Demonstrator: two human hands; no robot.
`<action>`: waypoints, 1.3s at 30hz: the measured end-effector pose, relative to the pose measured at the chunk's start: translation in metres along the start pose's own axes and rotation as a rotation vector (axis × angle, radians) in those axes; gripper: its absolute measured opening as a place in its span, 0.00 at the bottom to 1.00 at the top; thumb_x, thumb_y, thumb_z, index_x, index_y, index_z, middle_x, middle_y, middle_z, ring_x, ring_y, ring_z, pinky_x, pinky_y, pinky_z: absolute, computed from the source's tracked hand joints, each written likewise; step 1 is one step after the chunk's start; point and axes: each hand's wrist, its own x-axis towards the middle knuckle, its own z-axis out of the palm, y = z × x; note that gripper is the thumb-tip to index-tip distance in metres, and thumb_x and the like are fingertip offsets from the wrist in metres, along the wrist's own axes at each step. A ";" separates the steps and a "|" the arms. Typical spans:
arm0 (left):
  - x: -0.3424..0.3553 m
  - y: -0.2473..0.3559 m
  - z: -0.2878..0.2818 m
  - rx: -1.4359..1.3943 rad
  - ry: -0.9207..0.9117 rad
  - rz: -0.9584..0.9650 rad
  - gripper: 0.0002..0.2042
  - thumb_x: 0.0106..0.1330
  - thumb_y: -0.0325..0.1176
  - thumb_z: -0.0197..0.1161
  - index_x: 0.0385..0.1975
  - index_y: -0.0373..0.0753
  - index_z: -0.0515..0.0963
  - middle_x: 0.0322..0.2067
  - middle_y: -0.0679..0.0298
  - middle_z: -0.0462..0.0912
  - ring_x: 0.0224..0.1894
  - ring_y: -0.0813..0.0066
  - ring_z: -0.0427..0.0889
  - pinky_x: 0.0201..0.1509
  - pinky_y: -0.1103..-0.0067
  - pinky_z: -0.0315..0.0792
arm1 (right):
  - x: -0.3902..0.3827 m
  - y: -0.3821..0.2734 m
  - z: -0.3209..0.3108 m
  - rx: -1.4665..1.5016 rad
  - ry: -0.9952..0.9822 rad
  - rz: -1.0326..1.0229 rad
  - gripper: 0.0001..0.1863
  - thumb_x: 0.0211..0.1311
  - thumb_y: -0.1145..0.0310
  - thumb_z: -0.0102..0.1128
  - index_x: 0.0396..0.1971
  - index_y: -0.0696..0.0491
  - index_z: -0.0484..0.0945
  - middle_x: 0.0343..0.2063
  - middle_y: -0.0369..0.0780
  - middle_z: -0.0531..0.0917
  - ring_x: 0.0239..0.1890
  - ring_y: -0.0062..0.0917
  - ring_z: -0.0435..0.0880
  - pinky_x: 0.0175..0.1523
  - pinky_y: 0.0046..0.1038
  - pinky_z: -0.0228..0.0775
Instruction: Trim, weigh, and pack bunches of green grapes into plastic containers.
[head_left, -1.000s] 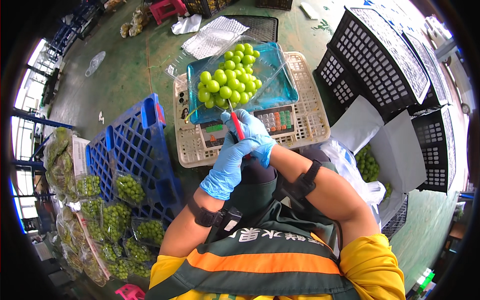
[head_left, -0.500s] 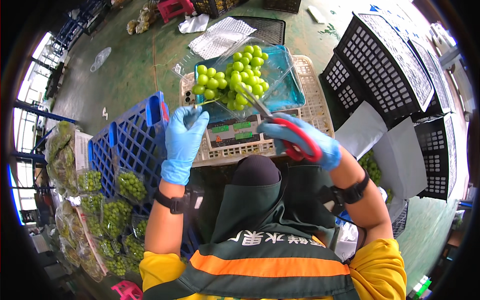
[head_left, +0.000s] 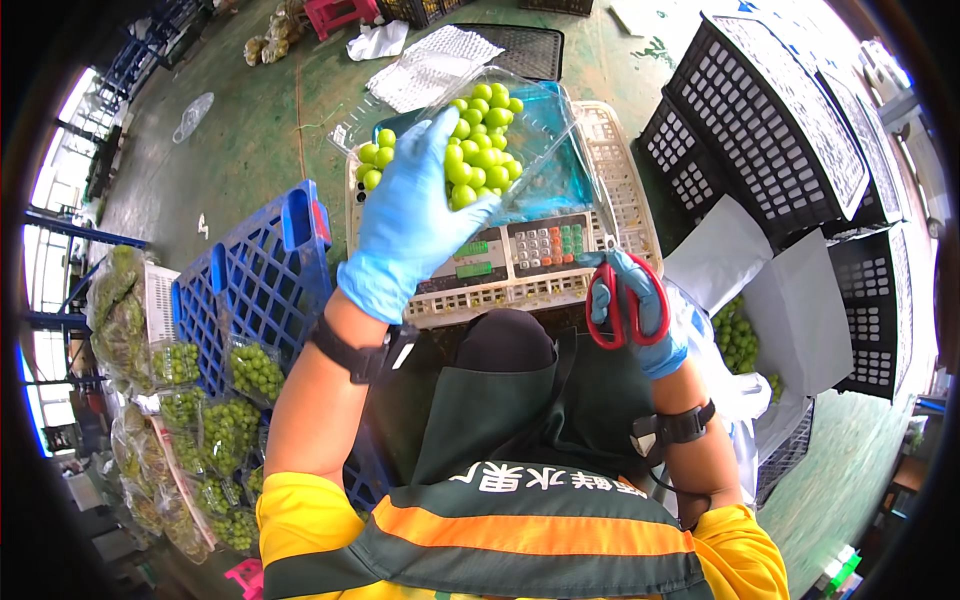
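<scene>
My left hand [head_left: 410, 215], in a blue glove, reaches over the green grape bunch [head_left: 485, 150], its fingers curved onto the grapes. A smaller cluster [head_left: 375, 160] shows left of it. The bunch lies in a clear plastic clamshell [head_left: 545, 130] on a teal tray [head_left: 570, 185], atop a digital scale [head_left: 545, 245] on a cream perforated crate [head_left: 630, 190]. My right hand [head_left: 635, 305], also gloved, grips red-handled scissors [head_left: 661, 310] at the right of the scale, blades pointing away from me, with fingers through the loops.
A blue plastic pallet [head_left: 250, 290] stands left, beside packed grapes [head_left: 230, 440]. Black crates [head_left: 750, 120] are stacked right, near a paper-lined crate of grapes [head_left: 735, 335]. Bubble wrap [head_left: 430, 65] and a black mesh lid [head_left: 520, 50] lie beyond the scale; a pink stool [head_left: 335, 15] is farther back.
My hands, together on the scissors a second ago, have parted. The left has moved up onto the grapes; the right has drawn the scissors back and to the right, away from the bunch.
</scene>
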 end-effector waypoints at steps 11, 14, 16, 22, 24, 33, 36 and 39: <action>0.046 -0.040 0.032 -0.403 -0.380 -0.501 0.12 0.46 0.26 0.65 0.33 0.38 0.76 0.34 0.61 0.78 0.35 0.73 0.75 0.43 0.78 0.71 | 0.009 0.019 -0.018 0.150 0.006 -0.053 0.17 0.63 0.59 0.50 0.39 0.59 0.73 0.19 0.33 0.74 0.20 0.16 0.73 0.27 0.18 0.68; 0.053 -0.037 0.017 -0.660 -0.314 -0.559 0.09 0.47 0.25 0.64 0.30 0.37 0.76 0.31 0.65 0.77 0.34 0.76 0.74 0.42 0.81 0.70 | 0.009 0.019 -0.018 0.181 0.042 -0.036 0.17 0.62 0.58 0.52 0.39 0.58 0.73 0.21 0.33 0.74 0.22 0.15 0.73 0.28 0.18 0.68; 0.063 -0.034 0.004 -0.693 -0.273 -0.527 0.09 0.47 0.25 0.64 0.29 0.37 0.77 0.30 0.65 0.77 0.34 0.77 0.75 0.42 0.81 0.70 | 0.008 0.019 -0.020 0.181 0.027 -0.017 0.17 0.62 0.58 0.52 0.39 0.58 0.72 0.21 0.33 0.74 0.22 0.15 0.73 0.28 0.18 0.68; 0.070 -0.025 -0.063 -0.836 -0.140 -0.416 0.11 0.54 0.29 0.61 0.38 0.36 0.75 0.34 0.66 0.77 0.36 0.80 0.75 0.44 0.84 0.70 | 0.009 0.018 -0.023 0.230 0.009 -0.043 0.19 0.61 0.58 0.52 0.42 0.59 0.72 0.22 0.34 0.74 0.22 0.15 0.73 0.27 0.18 0.69; 0.059 -0.025 -0.088 -0.870 -0.052 -0.427 0.12 0.54 0.29 0.61 0.38 0.36 0.75 0.34 0.66 0.77 0.36 0.79 0.76 0.43 0.84 0.71 | 0.009 0.013 -0.025 0.242 0.038 -0.054 0.20 0.61 0.58 0.52 0.42 0.60 0.72 0.21 0.34 0.74 0.21 0.16 0.72 0.24 0.18 0.67; -0.071 -0.046 -0.146 -1.002 0.142 -0.686 0.12 0.56 0.30 0.56 0.40 0.38 0.71 0.39 0.63 0.76 0.42 0.74 0.75 0.49 0.76 0.70 | 0.072 -0.016 -0.101 -0.437 0.445 -0.040 0.14 0.54 0.60 0.62 0.34 0.51 0.72 0.16 0.30 0.70 0.15 0.13 0.67 0.18 0.15 0.60; -0.103 -0.063 -0.136 -1.029 0.139 -0.760 0.11 0.53 0.27 0.60 0.36 0.39 0.72 0.36 0.66 0.76 0.40 0.75 0.75 0.49 0.78 0.69 | 0.077 -0.022 -0.088 -0.392 0.377 -0.033 0.12 0.53 0.61 0.62 0.33 0.50 0.73 0.16 0.31 0.71 0.14 0.13 0.67 0.18 0.15 0.60; -0.111 -0.067 -0.126 -1.044 0.121 -0.801 0.10 0.52 0.24 0.60 0.34 0.39 0.72 0.35 0.67 0.76 0.38 0.77 0.74 0.48 0.79 0.69 | 0.054 -0.034 -0.051 -0.416 0.206 -0.169 0.10 0.58 0.62 0.56 0.35 0.52 0.75 0.17 0.32 0.72 0.17 0.14 0.69 0.22 0.15 0.61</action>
